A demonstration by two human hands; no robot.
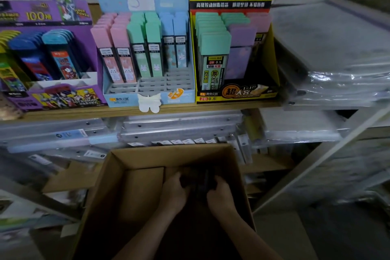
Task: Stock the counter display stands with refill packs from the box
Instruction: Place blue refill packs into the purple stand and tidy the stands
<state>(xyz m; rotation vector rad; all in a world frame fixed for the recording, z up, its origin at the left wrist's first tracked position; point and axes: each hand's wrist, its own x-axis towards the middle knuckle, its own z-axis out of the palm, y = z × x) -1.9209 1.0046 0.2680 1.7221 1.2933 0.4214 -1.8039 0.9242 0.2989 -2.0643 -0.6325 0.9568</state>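
The left hand [175, 192] and right hand [220, 194] are deep in the cardboard box [118, 167], fingers curled in on a dark bundle [198, 181] between them. It is probably refill packs, though shadow and blur hide what it is. On the shelf above, the blue rabbit stand [152, 85] has several bare front slots and the yellow stand [242, 92] has room at its right, so stocking looks only partly done.
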